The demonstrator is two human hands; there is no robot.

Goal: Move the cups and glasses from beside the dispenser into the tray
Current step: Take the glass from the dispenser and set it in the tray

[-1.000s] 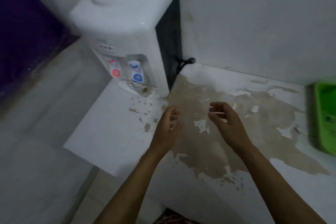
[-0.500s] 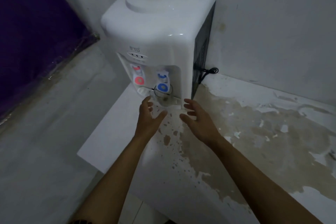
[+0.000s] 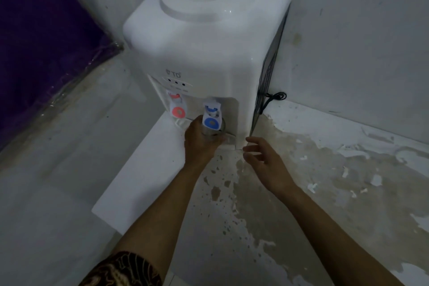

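Observation:
A white water dispenser (image 3: 204, 37) stands in the corner on a white counter (image 3: 144, 181). A clear glass (image 3: 214, 133) sits in its recess under the blue tap (image 3: 211, 116), partly hidden by the tap. My left hand (image 3: 199, 141) is wrapped around the glass from the left. To the right, just in front of the dispenser's corner, my right hand (image 3: 264, 160) hovers with fingers apart and nothing in it. No tray is in view.
A red tap (image 3: 177, 105) is left of the blue one. A black cord (image 3: 272, 97) hangs at the dispenser's right side by the wall. The counter's paint is peeled and stained brown (image 3: 301, 169) on the right. A purple surface (image 3: 41, 37) is at far left.
The view has come closer to the dispenser. My left hand moved forward from in front of the recess and closed on the glass. My right hand stayed open and shifted slightly right.

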